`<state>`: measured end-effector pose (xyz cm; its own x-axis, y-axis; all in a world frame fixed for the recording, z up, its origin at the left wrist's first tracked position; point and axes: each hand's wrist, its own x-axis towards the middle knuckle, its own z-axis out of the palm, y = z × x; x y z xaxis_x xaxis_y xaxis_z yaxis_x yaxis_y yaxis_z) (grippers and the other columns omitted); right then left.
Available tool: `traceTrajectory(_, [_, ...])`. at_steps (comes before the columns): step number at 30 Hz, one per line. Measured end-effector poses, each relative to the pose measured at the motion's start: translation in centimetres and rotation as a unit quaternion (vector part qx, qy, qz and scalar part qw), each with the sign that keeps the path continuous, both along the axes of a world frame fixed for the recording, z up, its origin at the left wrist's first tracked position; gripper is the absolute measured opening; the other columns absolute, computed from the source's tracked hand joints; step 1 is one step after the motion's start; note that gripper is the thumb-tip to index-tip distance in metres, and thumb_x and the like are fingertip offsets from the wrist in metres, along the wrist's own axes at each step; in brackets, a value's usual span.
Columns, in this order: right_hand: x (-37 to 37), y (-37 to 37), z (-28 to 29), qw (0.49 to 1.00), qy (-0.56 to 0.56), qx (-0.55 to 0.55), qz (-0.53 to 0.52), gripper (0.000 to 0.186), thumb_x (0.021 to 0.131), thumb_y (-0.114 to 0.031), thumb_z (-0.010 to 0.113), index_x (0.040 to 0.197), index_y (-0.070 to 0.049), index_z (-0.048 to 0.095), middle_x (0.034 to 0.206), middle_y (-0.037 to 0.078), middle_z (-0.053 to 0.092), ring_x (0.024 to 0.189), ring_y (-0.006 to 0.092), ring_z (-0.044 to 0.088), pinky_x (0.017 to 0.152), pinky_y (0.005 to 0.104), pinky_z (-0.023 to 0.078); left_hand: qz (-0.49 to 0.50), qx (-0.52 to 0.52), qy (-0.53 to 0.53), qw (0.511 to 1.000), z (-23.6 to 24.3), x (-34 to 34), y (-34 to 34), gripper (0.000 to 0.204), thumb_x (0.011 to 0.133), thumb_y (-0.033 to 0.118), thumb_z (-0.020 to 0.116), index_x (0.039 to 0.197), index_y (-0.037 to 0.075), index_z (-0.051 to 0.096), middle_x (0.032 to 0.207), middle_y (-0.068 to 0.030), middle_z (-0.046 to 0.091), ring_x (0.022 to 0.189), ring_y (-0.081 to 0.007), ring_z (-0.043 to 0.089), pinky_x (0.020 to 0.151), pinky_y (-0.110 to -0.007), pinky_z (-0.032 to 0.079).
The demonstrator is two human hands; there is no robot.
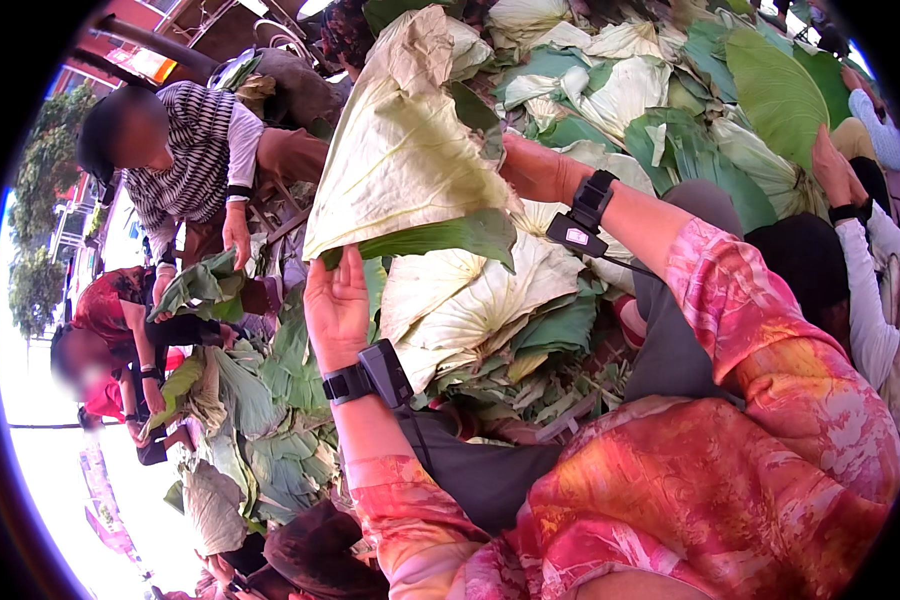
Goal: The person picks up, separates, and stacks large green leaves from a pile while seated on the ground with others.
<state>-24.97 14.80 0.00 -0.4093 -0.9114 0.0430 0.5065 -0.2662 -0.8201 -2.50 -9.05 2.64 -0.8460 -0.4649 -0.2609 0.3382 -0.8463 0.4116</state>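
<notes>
A large leaf (pixel 405 170), pale cream and creased on top with a green layer showing along its lower and right edges, is raised in front of me. My left hand (pixel 337 310) grips its lower left corner, fingertips partly tucked at the edge. My right hand (pixel 540 165) holds the right edge, with the fingers mostly hidden by the leaf. Beneath it lies a heap of pale and green leaves (pixel 470 310), spread between and around my grey-trousered legs (pixel 650 340).
More stacked leaves (pixel 620 80) fill the upper right and lower left (pixel 270 440). Several people work close by: a person in a striped top (pixel 195 150) and another in red (pixel 110 310) at left, and one at right with a hand (pixel 835 170) raising a green leaf (pixel 775 90).
</notes>
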Motion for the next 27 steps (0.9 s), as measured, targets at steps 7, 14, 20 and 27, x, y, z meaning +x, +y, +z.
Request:
traceTrajectory(7, [-0.3,0.8,2.4,0.994,-0.059,0.084,-0.025,0.061,0.093,-0.058,0.037,0.115,-0.004,0.055,0.099,0.008,0.063,0.086,0.018,0.061,0.076,0.0314,0.049,-0.16,-0.418,-0.391,0.804,1.1,-0.8,3.8,0.034,0.083,0.035,0.066,0.094,0.004,0.059,0.071,-0.0119,0.063,0.053,-0.0165,0.06,0.046,-0.025,0.045])
traceTrajectory(14, [-2.2,2.8,1.5,0.975,-0.062,0.209,-0.054,0.076,0.082,-0.07,0.047,0.118,-0.003,0.052,0.111,0.01,0.057,0.094,0.0234,0.06,0.08,0.0372,0.05,-0.063,-0.333,-0.251,0.907,-0.3,-1.0,4.3,0.016,0.083,0.01,0.063,0.096,0.001,0.061,0.083,-0.0064,0.065,0.07,-0.0167,0.064,0.063,-0.029,0.054])
traceTrajectory(20, [-0.6,3.0,0.3,0.921,0.241,0.304,-0.036,0.064,0.076,-0.052,0.069,0.116,-0.004,0.054,0.111,0.01,0.054,0.095,0.0207,0.056,0.08,0.0344,0.048,-0.105,-0.383,-0.151,0.905,-0.1,0.3,4.7,0.035,0.08,-0.005,0.055,0.115,-0.002,0.052,0.106,-0.0108,0.062,0.091,-0.0221,0.063,0.08,-0.038,0.053])
traceTrajectory(27, [2.2,1.2,2.2,0.922,0.357,0.15,-0.02,0.072,0.079,-0.039,0.071,0.135,-0.006,0.041,0.132,0.01,0.046,0.122,0.024,0.045,0.1,0.0388,0.039,-0.202,-0.334,-0.117,0.913,1.4,0.6,7.8,0.057,0.077,-0.011,0.052,0.131,0.001,0.036,0.121,-0.0132,0.054,0.101,-0.0233,0.06,0.085,-0.037,0.052])
